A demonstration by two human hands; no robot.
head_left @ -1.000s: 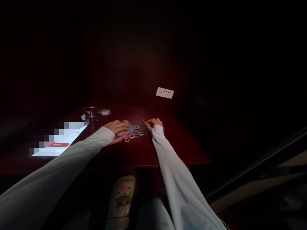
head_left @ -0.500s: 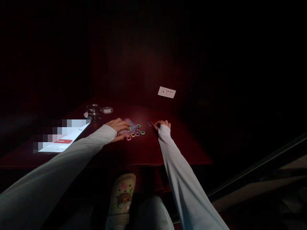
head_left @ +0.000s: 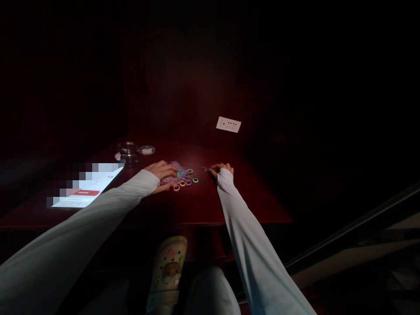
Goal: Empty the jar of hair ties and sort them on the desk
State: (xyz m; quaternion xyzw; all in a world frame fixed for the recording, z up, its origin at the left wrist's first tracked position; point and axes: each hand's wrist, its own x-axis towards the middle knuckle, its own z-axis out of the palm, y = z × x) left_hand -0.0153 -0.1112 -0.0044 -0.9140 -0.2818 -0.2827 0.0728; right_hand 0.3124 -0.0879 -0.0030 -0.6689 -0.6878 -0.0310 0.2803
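A heap of small coloured rubber rings [head_left: 183,175] lies on a dark red table [head_left: 203,205]. My left hand [head_left: 163,173] rests on the heap's left side, fingers curled over the rings. To the right of the heap, my right hand [head_left: 222,169] is closed in a pinch on a thin small thing [head_left: 206,169] that touches the tabletop; it is too small and dim to name. Both arms are in pale long sleeves.
A lit phone screen [head_left: 85,189] lies at the table's left. Behind it stand a small glass jar [head_left: 127,151] and its lid [head_left: 146,150]. A white wall socket [head_left: 228,124] is at the back. A decorated clog [head_left: 169,271] shows below the table's near edge.
My right hand moved right, away from the heap, and came down to the tabletop with the thin thing. My left hand stayed on the rings.
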